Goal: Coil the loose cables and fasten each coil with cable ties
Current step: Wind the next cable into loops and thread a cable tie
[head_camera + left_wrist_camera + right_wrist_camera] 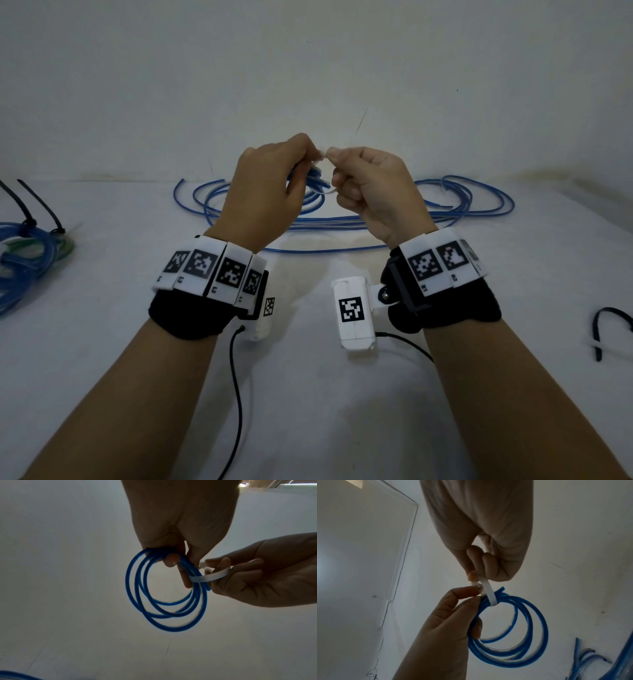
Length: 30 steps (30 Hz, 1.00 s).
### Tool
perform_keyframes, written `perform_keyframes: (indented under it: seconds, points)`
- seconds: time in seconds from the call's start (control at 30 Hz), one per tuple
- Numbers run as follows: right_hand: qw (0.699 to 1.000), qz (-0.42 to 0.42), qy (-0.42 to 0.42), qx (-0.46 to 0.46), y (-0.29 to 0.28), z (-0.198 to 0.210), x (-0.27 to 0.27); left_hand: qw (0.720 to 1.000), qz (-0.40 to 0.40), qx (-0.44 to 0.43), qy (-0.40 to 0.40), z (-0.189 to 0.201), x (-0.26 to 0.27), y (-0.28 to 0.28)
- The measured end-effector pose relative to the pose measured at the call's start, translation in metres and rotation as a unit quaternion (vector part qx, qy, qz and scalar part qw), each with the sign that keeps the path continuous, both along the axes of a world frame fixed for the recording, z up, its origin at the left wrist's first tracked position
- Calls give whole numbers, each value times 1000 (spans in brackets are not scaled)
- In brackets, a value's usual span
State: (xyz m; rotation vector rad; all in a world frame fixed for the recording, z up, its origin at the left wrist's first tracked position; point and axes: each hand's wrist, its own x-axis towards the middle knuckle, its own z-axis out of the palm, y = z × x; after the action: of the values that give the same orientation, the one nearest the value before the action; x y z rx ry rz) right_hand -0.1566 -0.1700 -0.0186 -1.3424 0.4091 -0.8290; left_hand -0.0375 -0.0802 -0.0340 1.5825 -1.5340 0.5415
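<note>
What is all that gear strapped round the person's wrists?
Both forearms are bare, no sleeves. Each wrist wears a black fabric wrap topped by a band of white blocks printed with black-and-white square code markings; the right wrist's band matches. A small white camera box, also carrying a code square, hangs on a black bracket, and a thin black cable trails from each unit.
</note>
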Motion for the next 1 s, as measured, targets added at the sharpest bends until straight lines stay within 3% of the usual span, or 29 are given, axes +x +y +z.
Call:
perform_keyframes:
  seconds: [0.23,0.4,0.57,0.87,1.0]
  points:
    - [1000,17,12,-10,-7,-1,-3,999,-26,33,-16,0,1,0]
    - [997,51,42,51,-7,3,-5,998,-38,50,19,1,4,1]
    - [994,43,87,44,-6,14,5,997,-29,50,47,4,7,5]
    - [989,-56,132,-18,-6,32,19,994,-68,66,58,4,-4,12]
    - [991,-69,116,-21,-2,32,19,988,-78,55,124,4,-8,16]
